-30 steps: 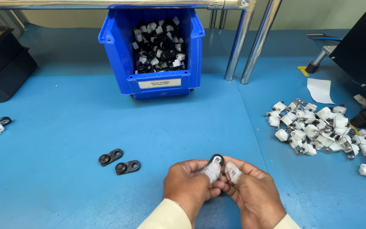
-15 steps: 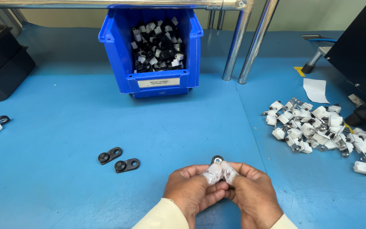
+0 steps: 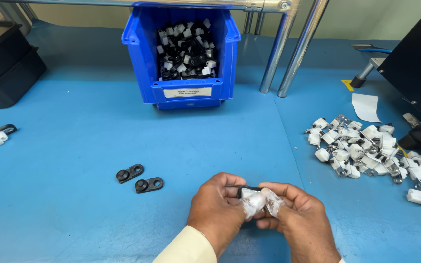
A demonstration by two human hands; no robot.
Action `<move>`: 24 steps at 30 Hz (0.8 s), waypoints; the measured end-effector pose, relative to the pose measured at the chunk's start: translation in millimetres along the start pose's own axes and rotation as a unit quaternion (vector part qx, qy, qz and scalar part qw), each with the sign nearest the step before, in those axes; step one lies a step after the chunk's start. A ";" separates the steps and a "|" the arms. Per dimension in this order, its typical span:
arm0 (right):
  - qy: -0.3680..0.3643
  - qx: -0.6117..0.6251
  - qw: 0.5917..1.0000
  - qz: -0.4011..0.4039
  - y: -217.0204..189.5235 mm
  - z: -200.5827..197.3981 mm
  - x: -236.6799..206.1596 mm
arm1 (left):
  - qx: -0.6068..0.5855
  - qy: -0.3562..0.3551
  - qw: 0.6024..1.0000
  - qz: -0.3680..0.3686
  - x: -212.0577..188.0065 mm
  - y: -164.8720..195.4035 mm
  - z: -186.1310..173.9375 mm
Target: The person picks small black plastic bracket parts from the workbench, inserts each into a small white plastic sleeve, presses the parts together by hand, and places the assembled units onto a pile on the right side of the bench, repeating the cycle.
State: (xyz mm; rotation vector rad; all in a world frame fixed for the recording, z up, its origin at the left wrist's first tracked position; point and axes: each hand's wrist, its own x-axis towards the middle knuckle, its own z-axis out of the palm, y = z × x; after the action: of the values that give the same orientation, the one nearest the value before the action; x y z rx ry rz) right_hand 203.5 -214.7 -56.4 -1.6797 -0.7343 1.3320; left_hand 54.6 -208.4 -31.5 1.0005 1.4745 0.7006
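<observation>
While curled together, L hand [image 3: 219, 208] & R hand [image 3: 299, 219] pinch black part [image 3: 249, 189], prob. clip.

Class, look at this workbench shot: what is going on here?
A person's left hand and right hand together hold a small black part wrapped in a white piece, low over the blue table. Two black links lie to the left, a pile of white parts to the right, and a blue bin of mixed parts stands behind.
</observation>
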 end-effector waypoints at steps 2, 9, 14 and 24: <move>0.007 0.002 1.000 0.012 0.8 1.5 -2.3 | -0.143 -0.017 0.989 -0.012 1.5 -2.8 -0.1; -0.054 -0.031 0.998 -0.027 3.3 -9.7 0.4 | -0.049 0.000 0.997 -0.061 -6.6 2.2 -5.0; -0.046 -0.025 0.998 -0.038 10.6 -15.8 1.3 | 0.042 0.000 0.999 -0.019 -11.4 8.8 -3.6; 0.029 -0.082 0.996 -0.003 11.6 -14.0 -13.9 | -0.066 0.026 0.993 -0.090 -22.5 16.9 14.0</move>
State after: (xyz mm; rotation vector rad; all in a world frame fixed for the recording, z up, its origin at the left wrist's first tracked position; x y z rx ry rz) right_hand 212.7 -235.5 -59.1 -1.8352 -0.8332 1.2419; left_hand 70.9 -222.2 -8.5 0.7426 1.5228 0.6878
